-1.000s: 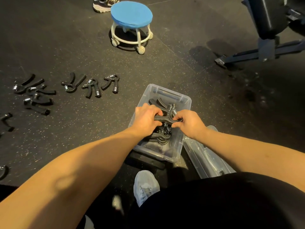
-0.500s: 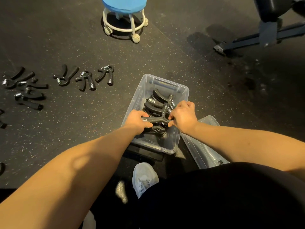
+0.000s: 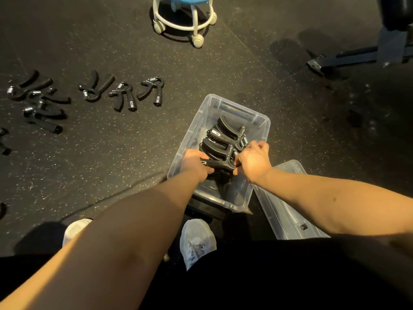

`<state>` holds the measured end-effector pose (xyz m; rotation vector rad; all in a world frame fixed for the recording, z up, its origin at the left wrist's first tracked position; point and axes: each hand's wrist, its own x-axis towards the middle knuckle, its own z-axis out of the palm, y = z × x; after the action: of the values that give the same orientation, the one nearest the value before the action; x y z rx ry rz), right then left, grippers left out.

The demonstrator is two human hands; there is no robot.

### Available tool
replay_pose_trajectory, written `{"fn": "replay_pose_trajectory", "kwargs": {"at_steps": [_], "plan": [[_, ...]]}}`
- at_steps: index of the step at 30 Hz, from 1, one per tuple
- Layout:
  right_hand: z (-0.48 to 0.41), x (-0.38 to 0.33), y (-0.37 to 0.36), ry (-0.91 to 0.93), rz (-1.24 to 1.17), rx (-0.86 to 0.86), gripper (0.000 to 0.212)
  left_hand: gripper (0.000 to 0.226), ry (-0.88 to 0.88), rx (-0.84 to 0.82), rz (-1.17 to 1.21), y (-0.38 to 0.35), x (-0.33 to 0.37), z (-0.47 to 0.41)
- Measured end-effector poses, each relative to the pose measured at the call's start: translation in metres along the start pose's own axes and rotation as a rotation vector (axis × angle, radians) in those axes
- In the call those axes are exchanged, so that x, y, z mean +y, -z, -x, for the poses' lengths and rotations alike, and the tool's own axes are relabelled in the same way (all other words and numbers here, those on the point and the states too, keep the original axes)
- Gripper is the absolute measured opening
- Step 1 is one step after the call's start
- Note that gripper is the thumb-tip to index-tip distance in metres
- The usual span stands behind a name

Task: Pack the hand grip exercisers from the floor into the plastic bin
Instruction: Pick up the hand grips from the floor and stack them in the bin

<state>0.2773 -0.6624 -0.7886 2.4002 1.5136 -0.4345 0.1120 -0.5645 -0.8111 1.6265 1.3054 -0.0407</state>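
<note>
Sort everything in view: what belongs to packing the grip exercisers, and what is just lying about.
Job: clear plastic bin; black hand grip exerciser held by left hand and right hand; black exercisers stacked inside; black exercisers on the floor.

Lying about: blue-topped white wheeled stool; clear plastic lid beside the bin; dark metal equipment base.

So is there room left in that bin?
Yes: the bin has a bare strip at its far end, beyond the stacked grips, and another by its near wall. The middle is crowded, where the left hand and right hand hold one grip.
</note>
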Motion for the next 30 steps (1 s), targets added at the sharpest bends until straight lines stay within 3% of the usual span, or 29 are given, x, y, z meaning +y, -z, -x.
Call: {"fn": "replay_pose_trajectory", "kwargs": {"at_steps": [8,23,30], "plan": [[-0.008,-0.015,0.006,-0.004,0.222,-0.157,0.035,0.034,0.099,-0.067,0.039,-0.007,-0.001,-0.013],[-0.016,-0.023,-0.012,-0.096,0.409,-0.145,0.019,0.037,0.096,0.003,-0.045,-0.015,-0.01,-0.026],[-0.014,-0.024,-0.006,-0.081,0.403,-0.175,0.016,0.053,0.056,0.014,-0.113,-0.017,-0.008,-0.025]]}}
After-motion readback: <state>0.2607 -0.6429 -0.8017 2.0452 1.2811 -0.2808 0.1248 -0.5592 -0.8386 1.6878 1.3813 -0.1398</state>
